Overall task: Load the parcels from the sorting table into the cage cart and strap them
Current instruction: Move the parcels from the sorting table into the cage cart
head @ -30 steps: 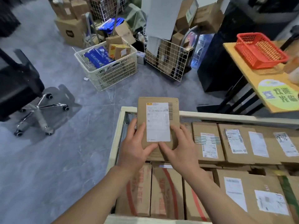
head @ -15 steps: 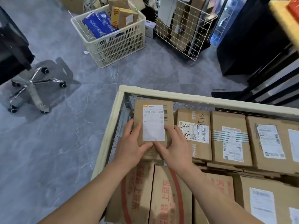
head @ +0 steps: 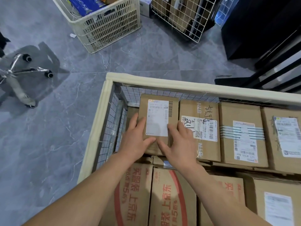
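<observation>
One parcel (head: 157, 119) to account for. Where does it sit? (Supervisor)

Inside the cage cart (head: 179, 84), far left corner, label up. A second ago it was held above the far rail, and half a second ago it was partly down. It now appears level with the handwritten parcel (head: 199, 110) on its right, their sides touching or nearly so. A gap shows between it and the wire wall (head: 117, 121). (Inspector)

And the hands? (Supervisor)

On the left hand (head: 135, 142), the fingers lie straight and close together along the parcel's left edge, thumb across its near top. On the right hand (head: 179, 144), the fingers spread flat over the near right corner and reach onto the neighbour. Neither curls round the box. I judge this to be pressing it home, not carrying. (Inspector)

What does that mean for the task? (Supervisor)

Placement looks all but finished. Whether the box rests fully on the layer beneath I cannot tell, because the hands hide its near edge. The back row reads nearly full. Strapping is not yet done. How many parcels remain to load is not shown. (Inspector)
</observation>
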A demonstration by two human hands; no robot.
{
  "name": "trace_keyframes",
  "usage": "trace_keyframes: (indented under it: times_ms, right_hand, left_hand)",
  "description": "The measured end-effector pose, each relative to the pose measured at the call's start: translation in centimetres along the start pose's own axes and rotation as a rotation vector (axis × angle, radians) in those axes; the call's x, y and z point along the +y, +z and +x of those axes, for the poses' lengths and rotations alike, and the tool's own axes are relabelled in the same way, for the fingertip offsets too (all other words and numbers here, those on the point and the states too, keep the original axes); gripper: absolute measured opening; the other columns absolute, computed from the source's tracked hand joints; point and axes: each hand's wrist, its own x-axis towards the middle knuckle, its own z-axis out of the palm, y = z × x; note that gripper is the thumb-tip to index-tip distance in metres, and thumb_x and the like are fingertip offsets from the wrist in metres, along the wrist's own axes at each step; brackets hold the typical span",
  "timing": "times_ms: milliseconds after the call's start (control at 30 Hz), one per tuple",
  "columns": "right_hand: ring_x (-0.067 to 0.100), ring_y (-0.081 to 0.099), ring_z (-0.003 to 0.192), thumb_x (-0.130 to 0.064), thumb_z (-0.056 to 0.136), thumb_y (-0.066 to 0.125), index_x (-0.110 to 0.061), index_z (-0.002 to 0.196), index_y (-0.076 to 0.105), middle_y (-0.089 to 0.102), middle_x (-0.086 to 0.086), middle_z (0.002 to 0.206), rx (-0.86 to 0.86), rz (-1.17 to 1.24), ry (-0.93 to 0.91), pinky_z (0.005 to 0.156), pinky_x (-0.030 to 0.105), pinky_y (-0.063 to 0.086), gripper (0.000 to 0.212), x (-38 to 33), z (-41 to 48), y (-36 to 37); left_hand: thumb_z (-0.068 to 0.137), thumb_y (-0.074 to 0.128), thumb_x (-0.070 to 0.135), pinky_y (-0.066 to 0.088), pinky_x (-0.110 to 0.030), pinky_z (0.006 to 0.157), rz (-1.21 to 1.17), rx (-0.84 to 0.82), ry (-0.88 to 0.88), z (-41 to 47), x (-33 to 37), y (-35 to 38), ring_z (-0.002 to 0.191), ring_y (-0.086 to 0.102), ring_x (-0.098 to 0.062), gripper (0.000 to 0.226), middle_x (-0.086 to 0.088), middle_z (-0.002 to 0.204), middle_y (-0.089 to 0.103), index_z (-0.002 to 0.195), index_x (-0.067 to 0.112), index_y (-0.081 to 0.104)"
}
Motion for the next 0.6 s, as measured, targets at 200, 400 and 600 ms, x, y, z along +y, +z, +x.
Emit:
trace_keyframes:
  times_ms: [200,400,600]
  right_hand:
    - [0.029,0.039,0.110,-0.054,0.082,0.069,-0.023,0.127,0.058,0.040,0.015,0.151,-0.032,0.036,0.010,0.092,0.040,0.040,0.056,0.4,0.2,1.2]
    - [0.032,0.041,0.119,-0.053,0.082,0.070,-0.024,0.129,0.058,0.031,0.015,0.158,-0.095,0.022,0.024,0.097,0.041,0.041,0.056,-0.2,0.7,0.5]
    - [0.028,0.040,0.119,-0.041,0.084,0.067,-0.028,0.132,0.050,0.030,0.008,0.154,-0.239,0.049,0.025,0.096,0.037,0.042,0.052,-1.0,1.1,-2.1]
  left_hand:
    - [0.086,0.073,0.037,0.017,-0.029,0.116,0.016,-0.017,-0.025,0.9,-0.8,1.0,0.149,0.017,-0.019,0.089,0.005,0.165,-0.001,0.157,0.026,0.020]
    - [0.089,0.068,0.041,0.034,-0.038,0.112,0.136,-0.084,-0.058,1.3,-0.2,0.5,0.142,0.034,-0.029,0.085,-0.001,0.165,-0.006,0.155,0.026,0.017]
    - [0.088,0.067,0.040,0.039,-0.046,0.109,0.299,-0.106,-0.050,1.4,1.7,-0.7,0.144,0.019,-0.033,0.078,-0.004,0.162,-0.012,0.148,0.019,0.021]
